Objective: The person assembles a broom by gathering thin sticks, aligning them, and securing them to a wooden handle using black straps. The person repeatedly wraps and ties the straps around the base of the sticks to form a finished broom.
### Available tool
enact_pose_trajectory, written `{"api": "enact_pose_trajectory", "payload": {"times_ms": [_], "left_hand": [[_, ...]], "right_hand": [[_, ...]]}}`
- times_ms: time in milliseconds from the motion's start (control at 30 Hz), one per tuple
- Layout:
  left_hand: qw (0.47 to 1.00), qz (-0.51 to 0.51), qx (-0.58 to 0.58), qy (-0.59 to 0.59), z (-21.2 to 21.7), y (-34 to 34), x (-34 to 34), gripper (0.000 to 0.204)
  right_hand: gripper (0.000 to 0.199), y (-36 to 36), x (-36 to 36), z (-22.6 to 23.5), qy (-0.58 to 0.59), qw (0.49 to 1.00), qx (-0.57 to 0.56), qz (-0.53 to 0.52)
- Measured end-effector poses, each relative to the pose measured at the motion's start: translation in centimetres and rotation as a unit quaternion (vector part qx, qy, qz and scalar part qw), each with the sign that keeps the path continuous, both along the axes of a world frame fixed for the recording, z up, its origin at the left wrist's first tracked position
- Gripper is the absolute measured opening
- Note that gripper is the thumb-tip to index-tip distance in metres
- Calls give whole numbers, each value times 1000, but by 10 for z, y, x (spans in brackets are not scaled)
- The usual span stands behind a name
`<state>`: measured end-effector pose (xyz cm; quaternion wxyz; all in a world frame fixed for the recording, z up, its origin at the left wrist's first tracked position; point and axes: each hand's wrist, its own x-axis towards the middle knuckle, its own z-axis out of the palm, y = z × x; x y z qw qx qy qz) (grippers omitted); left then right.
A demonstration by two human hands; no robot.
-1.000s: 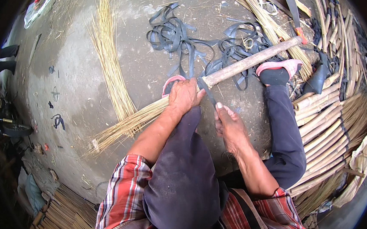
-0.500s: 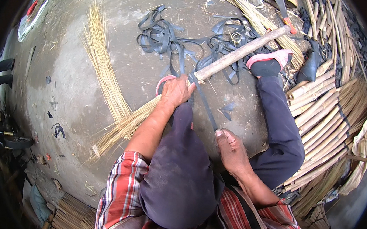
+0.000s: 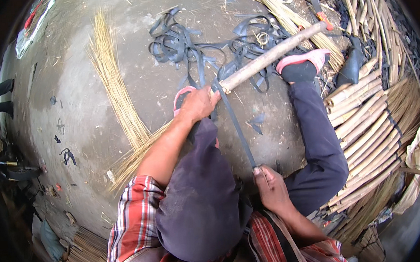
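My left hand (image 3: 201,104) is closed round a bundle of straw bristles (image 3: 133,161) at the spot where it meets a thick wooden stick (image 3: 275,56). A dark rubber strip (image 3: 238,128) wraps the joint just past my left fingers. From there it runs taut toward me into my right hand (image 3: 271,187), which is closed on its end with the thumb on top. The strip's other side trails off to a tangle of rubber strips (image 3: 177,45) on the floor. The stick points up and to the right, beyond my right foot.
A second straw bundle (image 3: 114,89) lies on the floor at left. Beside the stick's far end is a knife with an orange handle (image 3: 325,21), near more straw (image 3: 284,11). Stacked cut poles (image 3: 366,139) fill the right side. My pink-shod right foot (image 3: 307,65) rests near the stick.
My right hand has drawn the rubber strip down toward my body, lengthening the taut stretch. My left hand keeps its hold on the joint. The whole view has shifted slightly.
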<state>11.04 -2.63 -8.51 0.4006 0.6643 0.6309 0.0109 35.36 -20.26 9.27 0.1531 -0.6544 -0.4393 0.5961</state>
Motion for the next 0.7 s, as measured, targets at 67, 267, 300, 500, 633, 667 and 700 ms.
{"api": "enact_pose_trajectory", "payload": {"times_ms": [67,267,300,500,633,667,700], "left_hand": [[999,-2,-21,-33,6,3,-1,58],[867,171,-352,-310,22,9,1,71],[848,194,-376,-319,23,7,1,70],[723,239,-484,-432,11,-1,-1,57],[792,227,-387,-415,0,-3,0,59],[841,201,-341,-369,-1,-4,1,59],[883,172,-292,-323,-2,-5,2,59]], "right_hand": [[38,-5,14,-33,-48,998,5,46],[38,47,-4,-185,-94,991,-19,98],[38,63,-11,-203,-95,990,-45,92],[27,158,-33,-254,-106,975,143,134],[29,174,-35,-228,-52,974,144,166],[29,178,-35,-215,-74,957,123,253],[28,183,-29,-199,-118,932,63,336]]}}
